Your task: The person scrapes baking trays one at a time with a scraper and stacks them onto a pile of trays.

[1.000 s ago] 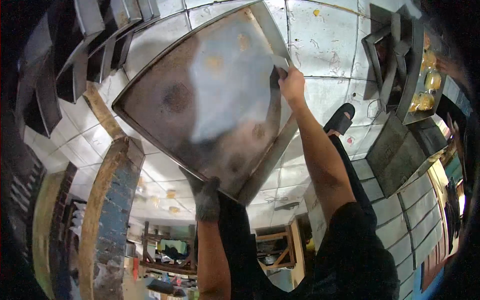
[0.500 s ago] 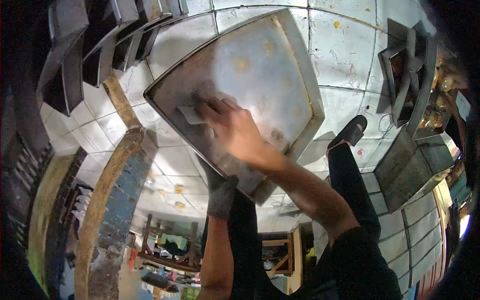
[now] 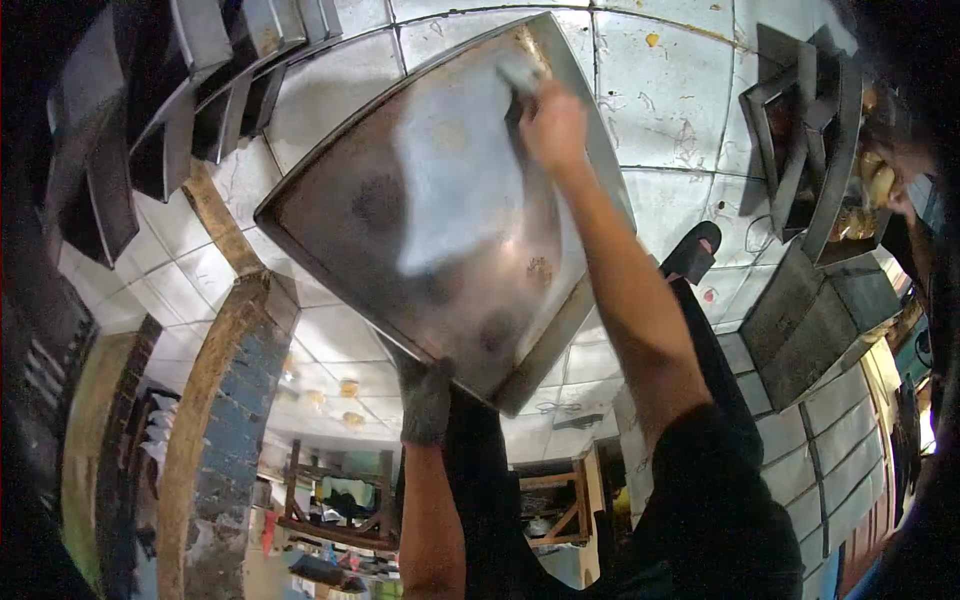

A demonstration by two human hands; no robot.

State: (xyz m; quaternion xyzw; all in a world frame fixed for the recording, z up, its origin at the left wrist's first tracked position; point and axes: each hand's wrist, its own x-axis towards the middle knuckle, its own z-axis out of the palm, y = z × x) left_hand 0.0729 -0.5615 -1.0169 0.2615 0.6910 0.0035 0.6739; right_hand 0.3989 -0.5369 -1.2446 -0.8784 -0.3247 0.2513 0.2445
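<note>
A large square metal baking tray (image 3: 460,190) with raised sides is held tilted in front of me, its inner surface stained brown in patches. My left hand (image 3: 426,400), in a dark grey glove, is closed on the tray's near edge. Bare, my right hand (image 3: 556,120) reaches over the tray to its far corner. It grips a small, flat, pale scraper-like piece (image 3: 517,76), blurred by motion and partly covered by the fingers, which lies against the tray.
Several dark metal trays (image 3: 160,110) stand at the upper left. More metal trays (image 3: 800,130) lie at the right, near another person's hand (image 3: 903,203). A worn brick ledge (image 3: 235,380) runs down the left. White tiles (image 3: 670,120) cover the floor.
My right hand has swept from the tray's left side to its far right corner with the flat piece. The tray has shifted slightly left; my left hand keeps its hold.
</note>
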